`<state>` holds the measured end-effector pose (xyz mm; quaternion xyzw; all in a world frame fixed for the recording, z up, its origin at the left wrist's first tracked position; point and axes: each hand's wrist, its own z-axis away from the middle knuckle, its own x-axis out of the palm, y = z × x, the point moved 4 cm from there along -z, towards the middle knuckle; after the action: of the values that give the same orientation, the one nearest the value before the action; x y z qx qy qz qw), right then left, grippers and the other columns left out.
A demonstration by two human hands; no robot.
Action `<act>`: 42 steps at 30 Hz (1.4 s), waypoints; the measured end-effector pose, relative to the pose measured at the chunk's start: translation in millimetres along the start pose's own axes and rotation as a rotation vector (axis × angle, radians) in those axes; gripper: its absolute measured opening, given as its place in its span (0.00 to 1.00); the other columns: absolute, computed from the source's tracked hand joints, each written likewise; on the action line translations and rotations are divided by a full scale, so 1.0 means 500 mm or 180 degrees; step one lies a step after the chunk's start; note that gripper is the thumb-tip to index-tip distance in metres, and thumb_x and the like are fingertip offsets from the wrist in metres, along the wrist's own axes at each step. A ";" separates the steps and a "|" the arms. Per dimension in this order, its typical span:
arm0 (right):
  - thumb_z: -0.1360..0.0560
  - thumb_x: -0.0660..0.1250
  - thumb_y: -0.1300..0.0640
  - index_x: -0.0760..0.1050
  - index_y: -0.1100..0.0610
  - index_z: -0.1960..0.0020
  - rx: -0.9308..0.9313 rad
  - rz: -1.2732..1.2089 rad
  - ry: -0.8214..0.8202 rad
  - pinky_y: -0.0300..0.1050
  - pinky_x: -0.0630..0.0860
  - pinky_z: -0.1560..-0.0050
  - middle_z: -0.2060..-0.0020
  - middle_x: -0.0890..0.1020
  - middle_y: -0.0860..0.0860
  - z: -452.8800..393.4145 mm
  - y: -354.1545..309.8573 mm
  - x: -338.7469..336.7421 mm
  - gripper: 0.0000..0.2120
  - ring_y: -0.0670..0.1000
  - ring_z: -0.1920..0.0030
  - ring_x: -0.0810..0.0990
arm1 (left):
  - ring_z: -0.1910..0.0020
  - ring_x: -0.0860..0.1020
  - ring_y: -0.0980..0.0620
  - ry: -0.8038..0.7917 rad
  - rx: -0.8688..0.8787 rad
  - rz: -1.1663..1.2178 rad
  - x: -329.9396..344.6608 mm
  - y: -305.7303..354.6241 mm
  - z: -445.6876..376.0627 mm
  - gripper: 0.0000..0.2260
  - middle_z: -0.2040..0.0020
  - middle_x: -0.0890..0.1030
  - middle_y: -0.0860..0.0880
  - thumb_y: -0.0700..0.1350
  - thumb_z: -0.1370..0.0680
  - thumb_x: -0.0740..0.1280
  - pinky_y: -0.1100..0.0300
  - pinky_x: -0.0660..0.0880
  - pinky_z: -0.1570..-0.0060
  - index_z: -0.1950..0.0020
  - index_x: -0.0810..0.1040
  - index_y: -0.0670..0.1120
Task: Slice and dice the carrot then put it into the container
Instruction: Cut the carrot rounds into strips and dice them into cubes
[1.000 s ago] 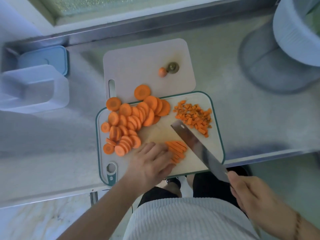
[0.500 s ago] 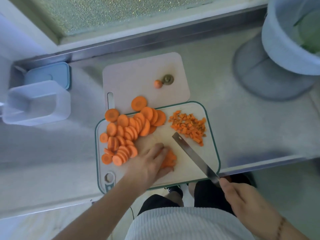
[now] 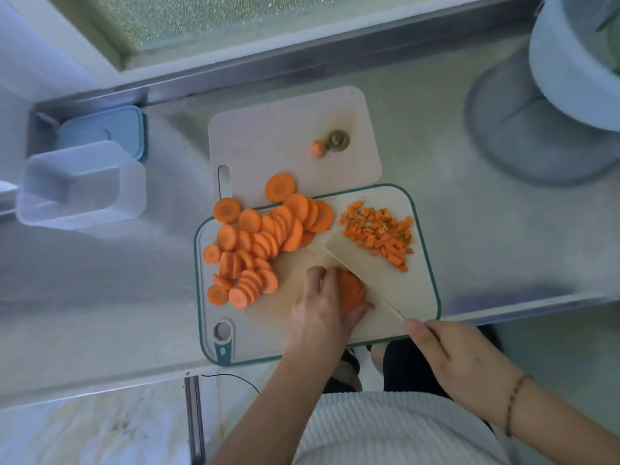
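Note:
A green-rimmed cutting board [image 3: 421,297] carries a heap of round carrot slices [image 3: 261,239] on its left and a pile of diced carrot [image 3: 379,231] at its upper right. My left hand [image 3: 322,307] holds a small bunch of carrot strips [image 3: 350,292] on the board's near middle, fingers curled over it. My right hand [image 3: 463,357] grips the handle of a knife [image 3: 362,273], whose broad blade lies just right of the strips and reflects the board. The clear plastic container [image 3: 80,186] stands empty at the far left.
A second pale board [image 3: 285,135] behind holds two carrot ends [image 3: 328,146] and one slice. A blue lid [image 3: 107,132] lies behind the container. A white basket on a grey stand [image 3: 550,95] fills the back right. The steel counter's front edge runs just below the board.
My left hand has gathered the strips under its fingers. The knife has swung in against them, its blade now turned flat toward the camera. The view has shifted slightly.

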<state>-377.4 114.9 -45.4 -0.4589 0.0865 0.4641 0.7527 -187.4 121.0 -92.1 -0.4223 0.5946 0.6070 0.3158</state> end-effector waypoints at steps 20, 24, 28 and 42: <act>0.32 0.32 0.25 0.70 0.50 0.64 0.0301 0.0661 -0.0373 0.42 0.75 0.64 0.71 0.77 0.50 0.025 0.015 0.008 0.38 0.49 0.68 0.77 | 0.39 0.77 0.40 0.0250 0.1522 0.0712 0.011 -0.028 0.020 0.10 0.42 0.81 0.44 0.38 0.24 0.73 0.53 0.73 0.34 0.43 0.83 0.39; 0.28 0.43 0.31 0.65 0.53 0.70 0.0028 0.0336 -0.0230 0.40 0.67 0.71 0.78 0.69 0.47 -0.037 -0.030 0.019 0.29 0.45 0.76 0.68 | 0.44 0.78 0.41 0.0258 0.1549 0.0635 0.007 -0.030 0.013 0.08 0.45 0.83 0.43 0.39 0.23 0.73 0.53 0.75 0.38 0.46 0.85 0.38; 0.27 0.44 0.30 0.66 0.50 0.71 -0.0091 0.0202 -0.0132 0.39 0.67 0.70 0.78 0.73 0.46 -0.018 -0.019 0.001 0.29 0.46 0.74 0.71 | 0.46 0.77 0.43 0.0351 0.1573 0.0551 0.002 -0.032 0.020 0.06 0.48 0.83 0.43 0.39 0.24 0.75 0.54 0.75 0.39 0.49 0.85 0.38; 0.31 0.37 0.27 0.69 0.52 0.67 0.0336 0.0496 -0.0319 0.49 0.75 0.62 0.74 0.74 0.50 0.009 0.007 0.031 0.34 0.51 0.70 0.74 | 0.43 0.80 0.42 0.0353 0.1494 0.0850 0.005 -0.036 0.019 0.05 0.48 0.84 0.44 0.37 0.24 0.75 0.53 0.76 0.38 0.49 0.85 0.38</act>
<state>-372.6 128.6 -53.6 -0.3868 0.1084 0.5384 0.7408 -173.9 131.6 -103.2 -0.2881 0.7858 0.4647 0.2891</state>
